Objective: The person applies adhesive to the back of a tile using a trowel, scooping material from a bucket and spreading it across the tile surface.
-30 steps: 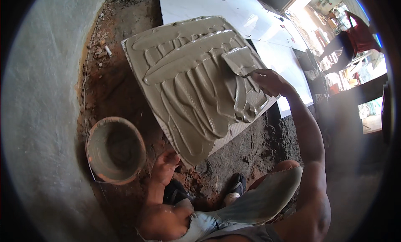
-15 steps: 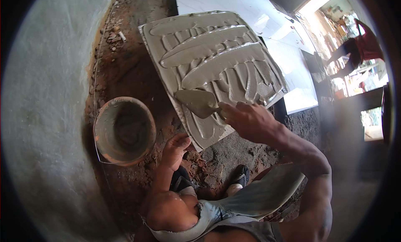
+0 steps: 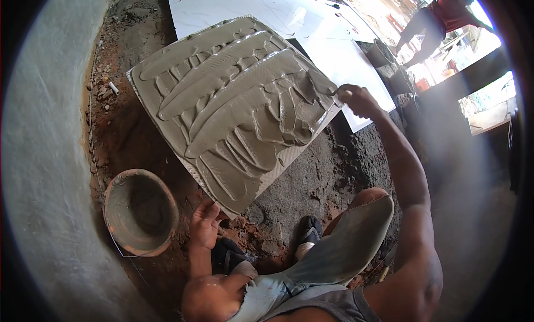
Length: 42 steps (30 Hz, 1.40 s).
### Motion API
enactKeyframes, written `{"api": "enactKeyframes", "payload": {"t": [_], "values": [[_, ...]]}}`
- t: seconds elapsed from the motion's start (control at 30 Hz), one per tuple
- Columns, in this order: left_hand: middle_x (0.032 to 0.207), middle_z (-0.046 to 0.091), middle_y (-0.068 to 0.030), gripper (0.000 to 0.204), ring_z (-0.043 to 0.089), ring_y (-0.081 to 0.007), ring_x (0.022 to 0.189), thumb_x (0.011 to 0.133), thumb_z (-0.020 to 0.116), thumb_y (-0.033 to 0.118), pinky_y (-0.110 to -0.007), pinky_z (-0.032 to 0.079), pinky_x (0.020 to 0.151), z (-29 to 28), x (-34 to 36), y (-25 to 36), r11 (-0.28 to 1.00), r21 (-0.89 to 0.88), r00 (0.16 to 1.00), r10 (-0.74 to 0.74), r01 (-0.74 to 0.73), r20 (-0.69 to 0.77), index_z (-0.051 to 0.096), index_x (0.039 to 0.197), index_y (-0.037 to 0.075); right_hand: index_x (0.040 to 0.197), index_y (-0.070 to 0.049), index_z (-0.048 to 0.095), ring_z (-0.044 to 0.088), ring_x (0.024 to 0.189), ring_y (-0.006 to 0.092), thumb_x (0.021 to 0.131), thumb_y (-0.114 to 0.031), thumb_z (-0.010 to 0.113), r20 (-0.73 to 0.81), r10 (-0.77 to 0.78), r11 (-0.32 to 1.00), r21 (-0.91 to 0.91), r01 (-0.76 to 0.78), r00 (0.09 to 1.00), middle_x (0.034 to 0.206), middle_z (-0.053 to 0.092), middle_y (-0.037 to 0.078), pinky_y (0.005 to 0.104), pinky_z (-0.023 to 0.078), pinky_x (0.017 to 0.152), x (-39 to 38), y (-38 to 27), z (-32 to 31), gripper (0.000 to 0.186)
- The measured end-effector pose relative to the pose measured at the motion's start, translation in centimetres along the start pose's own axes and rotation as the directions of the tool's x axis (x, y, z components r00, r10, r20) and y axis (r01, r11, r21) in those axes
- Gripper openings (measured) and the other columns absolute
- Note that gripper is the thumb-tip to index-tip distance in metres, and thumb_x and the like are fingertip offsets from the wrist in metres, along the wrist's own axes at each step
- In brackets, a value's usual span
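Observation:
A large square tile (image 3: 272, 176) lies tilted across the middle, its upturned back coated in wet grey mortar (image 3: 222, 94). Ridges and smears run over the coat, and a bare ribbed strip shows along the near right edge. My right hand (image 3: 360, 102) is closed round the handle of a pointing trowel (image 3: 319, 87). The blade, smeared with mortar, rests at the tile's right corner. At the nearest corner my left hand (image 3: 204, 224) grips the tile's edge, thumb near the rim; its other fingertips are partly hidden.
A mortar-stained bucket (image 3: 141, 212) stands at left by the plastered wall (image 3: 50, 155). White laid tiles (image 3: 233, 8) with small spacers extend beyond. Grey mortar bed (image 3: 334, 172) and reddish soil surround my feet. Another person (image 3: 428, 24) is at the far right.
My right hand has carried the trowel from the tile's near left side to its right corner, leaving fresh smears. The whole view has shifted; my left hand stays at the near corner.

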<state>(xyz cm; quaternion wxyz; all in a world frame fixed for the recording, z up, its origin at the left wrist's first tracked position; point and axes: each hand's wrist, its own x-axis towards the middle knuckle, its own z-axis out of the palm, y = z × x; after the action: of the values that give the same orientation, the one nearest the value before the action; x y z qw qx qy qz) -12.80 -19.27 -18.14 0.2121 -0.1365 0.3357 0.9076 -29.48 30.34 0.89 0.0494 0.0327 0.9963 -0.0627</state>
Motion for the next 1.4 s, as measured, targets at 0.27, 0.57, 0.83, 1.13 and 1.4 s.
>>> {"api": "enactKeyframes", "payload": {"t": [0.27,0.57,0.83,1.13,1.4], "values": [[0.107,0.073,-0.0087,0.019,0.071,-0.0214,0.093,0.095,0.067,0.007,-0.039,0.06,0.082,0.3,-1.0,0.4,1.0,-0.004,0.995,-0.01,0.009,-0.097,0.068,0.114,0.006,0.126,-0.017,0.066,0.048,0.047,0.0059,0.101,-0.052,0.05,0.348,0.256,0.871,0.321,-0.371,0.902,0.065,0.053,-0.002,0.0241,0.039,0.037,2.4,3.5,-3.4,0.046],[0.115,0.07,-0.0079,0.024,0.068,-0.0237,0.105,0.097,0.066,0.015,-0.043,0.054,0.093,-0.5,-1.4,0.4,0.998,0.059,0.995,0.014,-0.008,-0.095,0.065,0.12,0.008,0.135,-0.019,0.063,0.046,0.046,0.0045,0.105,-0.044,0.05,0.619,-0.087,0.947,0.294,-0.128,0.78,0.062,0.052,-0.004,0.0217,0.036,0.037,0.9,-2.7,-3.5,0.041],[0.106,0.072,-0.0078,0.029,0.068,-0.0165,0.092,0.096,0.069,0.015,-0.034,0.055,0.083,0.9,-1.0,0.4,0.996,0.067,0.998,0.059,-0.056,-0.039,0.065,0.122,0.002,0.135,-0.019,0.063,0.059,0.055,0.008,0.101,-0.048,0.055,0.685,-0.299,0.933,0.354,0.055,0.664,0.063,0.058,0.0,0.0269,0.052,0.05,-4.7,-13.6,-0.8,0.046],[0.114,0.07,-0.0092,0.038,0.066,-0.0179,0.103,0.092,0.069,0.004,-0.035,0.053,0.089,0.5,-2.1,0.2,0.995,0.089,0.998,0.049,-0.052,0.043,0.059,0.128,0.0,0.136,-0.016,0.056,0.071,0.068,0.0239,0.099,-0.037,0.06,0.342,-0.622,0.775,0.137,0.617,0.705,0.083,0.068,0.013,0.0395,0.059,0.057,-13.6,-19.5,-0.2,0.043],[0.114,0.071,-0.0102,0.042,0.067,-0.0197,0.101,0.086,0.076,0.002,-0.036,0.055,0.085,0.5,-1.6,0.3,0.991,0.129,0.999,0.045,-0.047,0.02,0.06,0.125,0.0,0.133,-0.022,0.055,0.061,0.05,0.0176,0.099,-0.034,0.06,0.19,-0.422,0.847,-0.265,0.461,0.886,0.071,0.062,0.006,0.0303,0.048,0.04,-15.3,-12.3,-2.8,0.036]]}}
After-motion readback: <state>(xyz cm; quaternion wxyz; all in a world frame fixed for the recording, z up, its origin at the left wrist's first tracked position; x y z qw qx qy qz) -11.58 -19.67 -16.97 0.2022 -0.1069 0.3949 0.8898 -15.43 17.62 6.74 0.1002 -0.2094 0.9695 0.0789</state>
